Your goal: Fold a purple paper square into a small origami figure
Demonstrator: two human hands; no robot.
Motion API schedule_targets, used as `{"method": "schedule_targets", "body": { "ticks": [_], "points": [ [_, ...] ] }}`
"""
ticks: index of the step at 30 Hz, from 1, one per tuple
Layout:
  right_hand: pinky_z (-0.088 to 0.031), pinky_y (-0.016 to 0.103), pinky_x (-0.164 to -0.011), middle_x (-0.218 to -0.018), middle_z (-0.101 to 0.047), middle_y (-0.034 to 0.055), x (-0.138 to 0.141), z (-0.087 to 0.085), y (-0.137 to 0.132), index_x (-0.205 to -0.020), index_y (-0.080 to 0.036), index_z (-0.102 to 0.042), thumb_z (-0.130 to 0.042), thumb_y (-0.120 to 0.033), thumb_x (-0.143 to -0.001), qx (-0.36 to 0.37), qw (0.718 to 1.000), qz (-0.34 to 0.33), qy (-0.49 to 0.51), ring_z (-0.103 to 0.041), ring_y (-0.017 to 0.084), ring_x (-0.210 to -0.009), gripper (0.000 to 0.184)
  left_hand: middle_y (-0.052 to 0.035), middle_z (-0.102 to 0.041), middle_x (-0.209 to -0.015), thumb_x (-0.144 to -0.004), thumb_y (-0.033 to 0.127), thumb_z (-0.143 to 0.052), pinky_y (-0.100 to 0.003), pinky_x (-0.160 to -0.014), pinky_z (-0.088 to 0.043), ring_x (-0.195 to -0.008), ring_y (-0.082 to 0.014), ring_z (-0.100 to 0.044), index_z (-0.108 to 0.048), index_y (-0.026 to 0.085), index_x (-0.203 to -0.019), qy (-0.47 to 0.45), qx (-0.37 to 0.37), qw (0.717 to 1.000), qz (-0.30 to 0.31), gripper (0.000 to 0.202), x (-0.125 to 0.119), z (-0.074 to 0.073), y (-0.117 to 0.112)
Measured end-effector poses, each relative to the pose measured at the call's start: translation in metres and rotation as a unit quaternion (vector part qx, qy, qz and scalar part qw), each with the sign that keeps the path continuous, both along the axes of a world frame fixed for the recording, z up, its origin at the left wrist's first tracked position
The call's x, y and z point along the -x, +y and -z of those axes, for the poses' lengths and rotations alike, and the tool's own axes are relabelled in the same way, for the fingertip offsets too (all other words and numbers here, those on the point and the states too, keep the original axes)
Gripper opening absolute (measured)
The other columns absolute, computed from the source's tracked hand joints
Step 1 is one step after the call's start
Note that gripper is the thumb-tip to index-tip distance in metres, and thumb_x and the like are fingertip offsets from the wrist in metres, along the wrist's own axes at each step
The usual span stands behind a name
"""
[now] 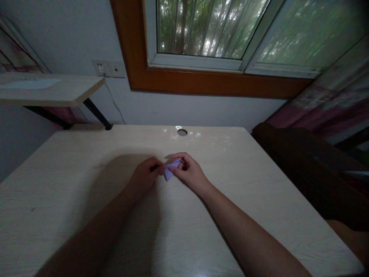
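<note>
A small piece of folded purple paper (168, 175) is held between my two hands over the middle of the table. My left hand (146, 173) pinches its left edge between thumb and fingers. On the other side, my right hand (190, 171) grips the paper, with the thumb lying across its front and the fingers behind. One pointed corner hangs down toward me, and another points up and to the right. Part of the paper is covered by my fingertips.
The pale wooden table (230, 215) has a round cable hole (182, 132) near its back edge. A raised shelf (83, 90) on black legs stands at the back left, below a wall socket (108, 69). Dark furniture (302, 173) lies along the right side.
</note>
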State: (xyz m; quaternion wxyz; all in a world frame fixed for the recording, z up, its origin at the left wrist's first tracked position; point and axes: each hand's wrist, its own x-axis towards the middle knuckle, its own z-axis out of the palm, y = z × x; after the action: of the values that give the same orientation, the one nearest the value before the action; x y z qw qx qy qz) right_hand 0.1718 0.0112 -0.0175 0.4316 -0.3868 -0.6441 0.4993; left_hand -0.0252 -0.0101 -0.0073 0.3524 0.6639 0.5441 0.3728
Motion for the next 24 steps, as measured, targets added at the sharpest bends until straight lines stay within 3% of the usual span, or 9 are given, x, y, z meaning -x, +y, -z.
{"method": "schedule_targets", "body": {
  "ticks": [6, 16, 24],
  "points": [
    [-0.039, 0.025, -0.058, -0.080, -0.062, -0.0010, 0.000, 0.004, 0.001, -0.106, -0.024, -0.064, -0.073, -0.034, -0.079, -0.027, 0.999, 0.017, -0.023, -0.049, 0.011, -0.062, 0.030, -0.0014, -0.067, -0.076, -0.086, 0.038, -0.059, -0.027, -0.069, -0.045, -0.074, -0.0166, -0.061, -0.066, 0.019, -0.082, -0.019, 0.003, 1.000, 0.001, 0.021, 0.000, 0.004, 0.001],
    [-0.044, 0.027, -0.064, -0.079, -0.062, -0.0018, 0.000, 0.010, 0.002, -0.109, -0.025, -0.061, -0.073, -0.033, -0.079, -0.014, 1.000, -0.001, -0.014, -0.055, 0.013, -0.067, 0.033, -0.0002, -0.064, -0.072, -0.088, 0.035, -0.056, -0.026, -0.066, -0.042, -0.069, -0.0151, -0.057, -0.061, 0.018, -0.077, -0.008, -0.003, 1.000, 0.002, 0.021, -0.003, -0.002, -0.002],
    [-0.045, 0.028, -0.067, -0.075, -0.065, -0.0042, 0.004, 0.006, 0.005, -0.117, -0.026, -0.050, -0.076, -0.028, -0.076, 0.017, 0.993, 0.023, 0.116, -0.059, 0.013, -0.067, 0.048, 0.0005, -0.064, -0.068, -0.088, 0.041, -0.056, -0.025, -0.059, -0.039, -0.061, -0.0141, -0.055, -0.063, 0.019, -0.078, -0.031, 0.034, 0.998, -0.051, 0.025, -0.002, -0.006, 0.000]
  ]
}}
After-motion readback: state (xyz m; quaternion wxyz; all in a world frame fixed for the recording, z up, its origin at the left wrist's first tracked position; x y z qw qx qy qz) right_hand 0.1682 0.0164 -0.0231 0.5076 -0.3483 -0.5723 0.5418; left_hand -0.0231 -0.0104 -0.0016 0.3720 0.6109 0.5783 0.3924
